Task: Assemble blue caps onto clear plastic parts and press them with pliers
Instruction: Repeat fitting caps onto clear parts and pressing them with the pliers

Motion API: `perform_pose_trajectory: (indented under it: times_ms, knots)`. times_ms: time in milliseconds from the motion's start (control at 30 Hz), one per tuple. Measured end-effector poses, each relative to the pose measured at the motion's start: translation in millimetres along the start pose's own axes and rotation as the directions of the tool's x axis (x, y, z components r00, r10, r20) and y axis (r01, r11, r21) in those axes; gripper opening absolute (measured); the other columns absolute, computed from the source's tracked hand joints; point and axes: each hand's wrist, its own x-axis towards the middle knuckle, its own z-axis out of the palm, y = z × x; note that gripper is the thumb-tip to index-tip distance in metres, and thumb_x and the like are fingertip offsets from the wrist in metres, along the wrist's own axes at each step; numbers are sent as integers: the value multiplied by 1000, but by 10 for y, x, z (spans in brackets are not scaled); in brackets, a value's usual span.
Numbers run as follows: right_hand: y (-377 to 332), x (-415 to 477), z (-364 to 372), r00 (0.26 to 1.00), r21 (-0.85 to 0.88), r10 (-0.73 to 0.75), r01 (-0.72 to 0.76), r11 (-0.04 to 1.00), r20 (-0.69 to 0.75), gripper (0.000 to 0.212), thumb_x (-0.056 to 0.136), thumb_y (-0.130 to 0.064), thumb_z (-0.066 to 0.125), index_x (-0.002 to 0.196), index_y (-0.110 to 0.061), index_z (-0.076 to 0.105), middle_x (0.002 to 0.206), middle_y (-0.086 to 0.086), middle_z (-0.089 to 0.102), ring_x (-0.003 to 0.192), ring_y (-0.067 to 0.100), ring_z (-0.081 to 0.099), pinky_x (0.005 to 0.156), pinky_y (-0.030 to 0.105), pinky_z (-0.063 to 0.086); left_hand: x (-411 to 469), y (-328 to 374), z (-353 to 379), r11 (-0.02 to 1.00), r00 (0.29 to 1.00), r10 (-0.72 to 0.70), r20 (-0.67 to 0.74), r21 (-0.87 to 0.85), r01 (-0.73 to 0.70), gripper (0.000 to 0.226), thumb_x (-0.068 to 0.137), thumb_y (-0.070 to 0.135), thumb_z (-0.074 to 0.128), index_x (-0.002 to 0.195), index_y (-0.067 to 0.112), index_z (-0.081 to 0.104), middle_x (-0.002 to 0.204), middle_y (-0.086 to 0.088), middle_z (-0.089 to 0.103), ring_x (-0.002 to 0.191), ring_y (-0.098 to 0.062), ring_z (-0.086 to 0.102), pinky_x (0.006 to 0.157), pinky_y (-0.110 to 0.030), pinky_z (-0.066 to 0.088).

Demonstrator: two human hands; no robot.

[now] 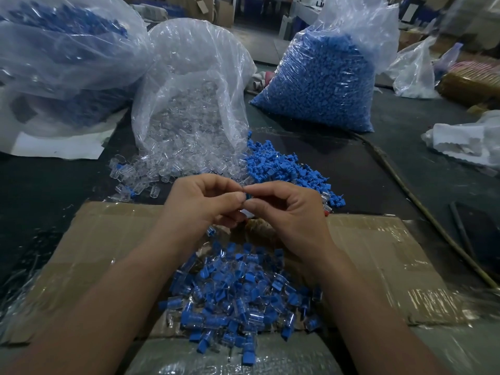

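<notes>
Pinching a blue cap (246, 196) between left hand (201, 201) and right hand (286, 209), fingers curled. Below, assembled pieces (243, 293) heaped on cardboard (378, 253); beyond, clear parts bag (189, 109) near blue caps bag (319, 85).

The head-worn camera is looking forward and down from the person's own viewpoint, sitting close above the left hand (205, 201) and right hand (286, 209), which are pinching a blue cap (247, 197) near the frame's centre. Its wide lens is taking in the dark table (40, 185) out to the bag of blue parts (319, 85) far behind, and is bending the edges.
</notes>
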Motion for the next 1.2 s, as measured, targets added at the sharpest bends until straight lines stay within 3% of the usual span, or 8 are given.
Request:
perform_pose_trajectory:
  times_ms: [200, 333, 567, 900, 967, 1067, 1200]
  knots:
    - [-2, -5, -27, 999, -10, -30, 31, 999, 31, 33, 71, -4, 74, 95, -24, 67, 87, -12, 68, 84, 5, 66, 77, 21, 53, 6, -1, -16, 998, 999, -49, 18, -33, 49, 12, 73, -5, 63, 69, 6, 63, 53, -5, 64, 43, -11, 58, 43, -18, 48]
    - [8, -4, -30, 998, -39, -62, 62, 997, 6, 30, 71, -4, 74, 96, -18, 67, 86, -5, 68, 82, 9, 66, 76, 27, 55, 2, 5, -13, 996, 997, -63, 44, -64, 66, 7, 60, 5, 67, 66, 7, 64, 55, -7, 65, 44, -13, 60, 42, -18, 48]
    - [8, -1, -43, 994, -90, -113, 111, 990, -8, 31, 72, -5, 73, 100, -15, 66, 86, -7, 67, 80, 5, 66, 74, 23, 54, 8, 15, -14, 983, 994, -79, 76, -161, 90, 8, 55, 6, 63, 63, 6, 65, 56, -14, 65, 45, -16, 62, 40, -18, 48]
    - [23, -2, -47, 989, -138, -144, 148, 979, 37, 29, 68, -5, 76, 96, -11, 68, 84, -2, 68, 78, 8, 66, 73, 20, 53, 16, -41, -42, 993, 992, -73, 107, -84, 82, 7, 59, 2, 66, 63, 7, 64, 55, -11, 64, 46, -15, 61, 42, -19, 49]
    - [15, 6, -81, 994, -159, -99, 106, 982, 52, 28, 70, -13, 76, 95, -20, 67, 83, -8, 67, 78, 6, 65, 73, 18, 52, 14, -54, -49, 996, 992, -60, 109, -60, 67, 8, 60, 4, 65, 67, 7, 63, 56, -8, 65, 47, -13, 61, 44, -18, 48]
    - [35, 40, -221, 997, -204, 79, -73, 976, 20, 21, 69, -33, 72, 87, -39, 62, 79, -23, 63, 80, -4, 63, 74, 10, 49, 38, -66, -64, 998, 997, -30, 71, -57, 34, 6, 66, 3, 63, 69, 8, 62, 57, -3, 64, 50, -12, 60, 46, -18, 49]
    - [130, 78, -459, 968, -297, 249, -247, 922, -34, 19, 74, -26, 74, 77, -41, 61, 69, -26, 63, 71, -9, 60, 64, 6, 46, 65, -62, -98, 996, 1000, -6, -1, -93, 6, 8, 69, 1, 60, 72, 8, 60, 56, -1, 64, 49, -10, 60, 44, -17, 47]
